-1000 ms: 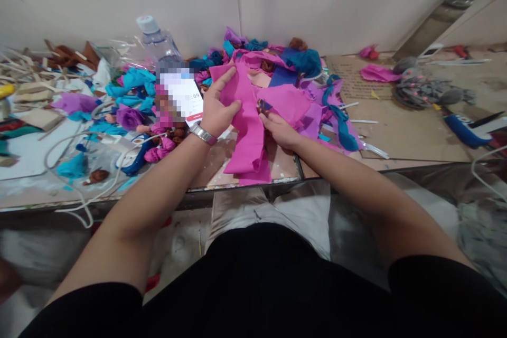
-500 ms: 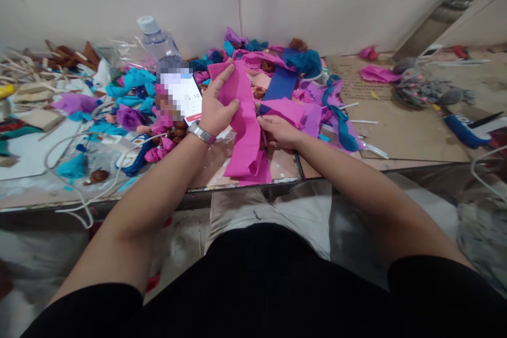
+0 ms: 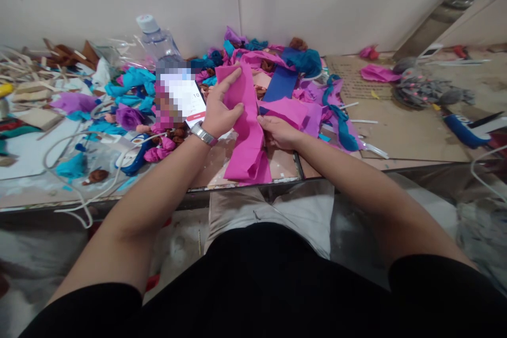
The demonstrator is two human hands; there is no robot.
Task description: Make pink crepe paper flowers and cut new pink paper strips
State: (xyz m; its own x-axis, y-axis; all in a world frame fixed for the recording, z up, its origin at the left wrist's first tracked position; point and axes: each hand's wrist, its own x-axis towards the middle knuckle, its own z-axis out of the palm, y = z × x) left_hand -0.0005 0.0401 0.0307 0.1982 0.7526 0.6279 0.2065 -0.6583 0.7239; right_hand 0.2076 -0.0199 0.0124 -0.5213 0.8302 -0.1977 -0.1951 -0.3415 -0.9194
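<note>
A long strip of pink crepe paper (image 3: 250,132) stands folded in front of me, its lower end resting near the table's front edge. My left hand (image 3: 222,108), with a metal watch on the wrist, grips the strip's left side, fingers along its upper part and thumb on its face. At the strip's right edge my right hand (image 3: 277,129) is closed in a pinch. Something thin and dark shows by those fingertips, too small to name. Behind that hand lies another pink paper piece (image 3: 289,111), beside a dark blue strip (image 3: 280,84).
Crumpled coloured paper (image 3: 137,82) heaps up on the left around a phone (image 3: 196,103) and a plastic bottle (image 3: 158,42). A white cable (image 3: 65,140) loops at the front left. On the right, cardboard (image 3: 404,132) carries a grey bundle (image 3: 422,87) and a blue-handled tool (image 3: 465,129).
My left hand has shifted slightly right and down, and the strip's upper end has moved right with it. My right hand stays almost in place at the edge.
</note>
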